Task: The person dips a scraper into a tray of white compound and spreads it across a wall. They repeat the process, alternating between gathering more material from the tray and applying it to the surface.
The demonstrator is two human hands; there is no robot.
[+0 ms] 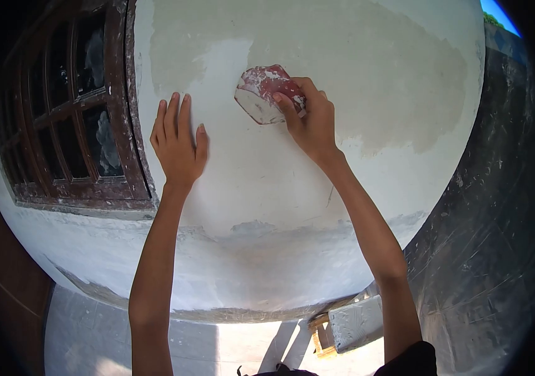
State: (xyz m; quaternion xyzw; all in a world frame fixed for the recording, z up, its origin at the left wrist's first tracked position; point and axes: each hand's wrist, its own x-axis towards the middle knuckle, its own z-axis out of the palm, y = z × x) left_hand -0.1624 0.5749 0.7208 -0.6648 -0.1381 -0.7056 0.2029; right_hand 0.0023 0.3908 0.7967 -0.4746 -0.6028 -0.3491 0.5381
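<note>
Reddish and smeared with white, a palm-sized piece (pixel 261 94) is gripped in my right hand (pixel 311 119) against the upper part of the wall. Its pale lower-left face has a thin red edge; I cannot tell whether it is a scraper, a cut container or folded sandpaper. The thumb presses on the near side, and the other fingers curl behind it. My left hand (pixel 178 147) lies with fingers stretched upward on the pale wall (pixel 249 182), close to the window frame, holding nothing. Grey-beige damp-looking patches (pixel 399 75) cover the wall above and to the right.
A brown wooden window (pixel 67 106) with dark panes and white smears is on the left. Dark sheeting (pixel 487 207) runs down the right. Below, a white-smeared board (pixel 356 323) rests by a wooden frame (pixel 322 337) on the sunlit floor (pixel 242 344).
</note>
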